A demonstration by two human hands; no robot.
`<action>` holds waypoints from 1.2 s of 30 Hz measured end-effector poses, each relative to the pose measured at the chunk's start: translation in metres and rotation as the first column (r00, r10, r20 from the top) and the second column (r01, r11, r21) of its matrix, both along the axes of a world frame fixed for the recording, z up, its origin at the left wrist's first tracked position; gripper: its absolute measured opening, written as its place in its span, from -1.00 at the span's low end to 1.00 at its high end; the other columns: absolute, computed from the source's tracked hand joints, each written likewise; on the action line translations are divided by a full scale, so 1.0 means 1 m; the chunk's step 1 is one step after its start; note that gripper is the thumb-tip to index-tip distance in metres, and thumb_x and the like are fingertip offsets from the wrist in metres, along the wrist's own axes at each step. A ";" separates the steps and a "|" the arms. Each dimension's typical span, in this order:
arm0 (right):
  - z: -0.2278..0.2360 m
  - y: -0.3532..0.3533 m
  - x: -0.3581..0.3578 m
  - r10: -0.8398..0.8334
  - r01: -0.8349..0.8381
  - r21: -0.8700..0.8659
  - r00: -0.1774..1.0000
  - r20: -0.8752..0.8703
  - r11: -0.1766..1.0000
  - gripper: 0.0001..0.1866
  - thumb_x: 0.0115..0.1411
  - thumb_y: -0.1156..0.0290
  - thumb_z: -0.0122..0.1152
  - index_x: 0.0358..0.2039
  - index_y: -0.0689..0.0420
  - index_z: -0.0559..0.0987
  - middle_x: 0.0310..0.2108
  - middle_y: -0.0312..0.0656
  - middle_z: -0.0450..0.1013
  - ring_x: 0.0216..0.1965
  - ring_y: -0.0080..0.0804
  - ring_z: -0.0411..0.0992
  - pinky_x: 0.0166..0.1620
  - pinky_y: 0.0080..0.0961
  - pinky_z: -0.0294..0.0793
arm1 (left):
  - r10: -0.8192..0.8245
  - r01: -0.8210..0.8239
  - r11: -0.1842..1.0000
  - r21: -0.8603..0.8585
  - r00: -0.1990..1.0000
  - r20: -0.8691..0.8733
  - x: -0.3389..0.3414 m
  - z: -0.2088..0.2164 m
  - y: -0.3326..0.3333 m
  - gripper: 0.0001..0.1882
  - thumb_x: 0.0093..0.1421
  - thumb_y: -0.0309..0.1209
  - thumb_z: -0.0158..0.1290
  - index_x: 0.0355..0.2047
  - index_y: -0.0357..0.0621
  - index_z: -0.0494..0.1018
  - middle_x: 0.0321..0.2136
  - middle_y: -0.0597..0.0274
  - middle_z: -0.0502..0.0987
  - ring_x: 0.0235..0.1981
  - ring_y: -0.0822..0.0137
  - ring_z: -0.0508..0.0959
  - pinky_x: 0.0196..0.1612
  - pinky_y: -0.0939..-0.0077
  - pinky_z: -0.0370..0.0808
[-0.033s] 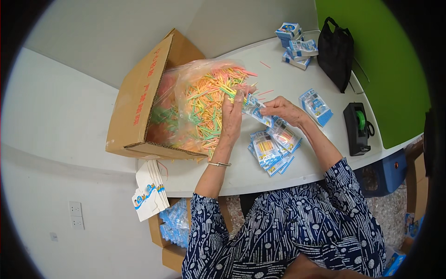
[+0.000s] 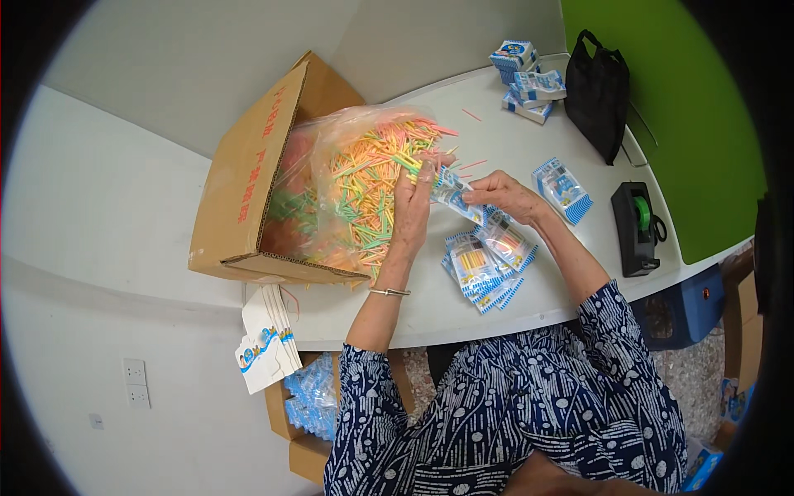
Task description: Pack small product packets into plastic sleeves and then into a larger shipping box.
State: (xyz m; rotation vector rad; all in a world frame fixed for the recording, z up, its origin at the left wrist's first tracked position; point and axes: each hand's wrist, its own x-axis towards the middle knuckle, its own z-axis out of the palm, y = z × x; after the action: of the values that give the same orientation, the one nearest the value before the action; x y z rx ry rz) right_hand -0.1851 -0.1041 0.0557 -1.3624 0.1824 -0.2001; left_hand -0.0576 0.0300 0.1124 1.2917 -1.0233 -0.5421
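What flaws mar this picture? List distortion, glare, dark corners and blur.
Head view: black vignetting swallows the corners; head view: fisheye distortion seems to bow the front edge of the table; head view: whitish sheen on the clear plastic bag; head view: little detail in the black bag; head view: left hand and right hand show no obvious motion blur.

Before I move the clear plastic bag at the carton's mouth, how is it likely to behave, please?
The clear plastic bag would probably be floppy, since its film looks thin and wrinkled. It may sag, as it holds a large heap of thin sticks. These could spill, lying loose at its open end.
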 end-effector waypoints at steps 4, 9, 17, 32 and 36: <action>0.000 -0.002 0.004 -0.015 0.015 0.012 1.000 0.003 1.000 -0.73 0.12 0.32 0.25 -0.26 0.25 0.64 -0.44 -0.35 0.53 -0.41 -0.73 0.38 -0.29 -0.72 0.35 | -0.056 0.055 0.996 0.065 0.998 0.008 0.006 0.003 0.002 -0.66 0.36 -0.23 -0.19 -0.09 -0.23 0.39 -0.19 0.16 0.52 -0.17 0.44 0.47 -0.06 0.53 0.40; 0.001 -0.003 0.010 -0.016 0.016 -0.020 0.999 0.031 1.000 -0.69 0.16 0.28 0.23 -0.19 0.25 0.61 -0.39 -0.33 0.53 -0.37 -0.73 0.40 -0.26 -0.72 0.38 | -0.026 0.029 0.998 0.060 0.999 -0.046 0.010 0.008 0.003 -0.67 0.29 -0.24 -0.06 -0.07 -0.21 0.37 -0.16 0.18 0.51 -0.17 0.43 0.48 -0.07 0.49 0.40; -0.006 0.005 0.011 -0.035 0.024 0.109 0.994 0.101 0.994 -0.71 0.16 0.32 0.21 -0.18 0.27 0.59 -0.35 -0.30 0.54 -0.35 -0.70 0.43 -0.26 -0.71 0.40 | -0.080 -0.142 0.952 0.270 0.739 0.669 0.012 0.014 -0.001 -0.55 0.13 -0.37 0.12 0.01 -0.27 0.35 -0.21 0.10 0.52 -0.23 0.39 0.52 -0.20 0.49 0.46; 0.011 0.003 -0.009 -0.013 0.012 0.073 1.000 0.001 0.997 -0.78 0.06 0.35 0.30 -0.35 0.25 0.62 -0.43 -0.31 0.53 -0.45 -0.74 0.37 -0.33 -0.74 0.31 | -0.185 0.110 0.967 0.228 0.922 0.340 0.008 0.006 -0.020 -0.69 0.11 -0.54 0.10 -0.12 -0.29 0.39 -0.27 0.24 0.49 -0.22 0.48 0.48 -0.15 0.60 0.45; 0.002 -0.001 -0.015 0.019 -0.018 0.021 1.000 -0.014 1.000 -0.77 0.04 0.26 0.36 -0.45 0.18 0.64 -0.54 -0.38 0.50 -0.49 -0.77 0.34 -0.43 -0.73 0.26 | -0.220 0.153 0.964 0.219 0.918 0.329 0.000 0.006 -0.022 -0.69 0.10 -0.54 0.11 -0.11 -0.28 0.39 -0.24 0.23 0.48 -0.20 0.47 0.47 -0.14 0.59 0.45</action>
State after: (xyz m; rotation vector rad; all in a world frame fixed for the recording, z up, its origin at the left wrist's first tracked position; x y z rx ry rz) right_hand -0.2004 -0.1053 0.0581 -1.3442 0.1836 -0.1724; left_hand -0.0573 0.0076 0.1185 1.5031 -1.4317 -0.5773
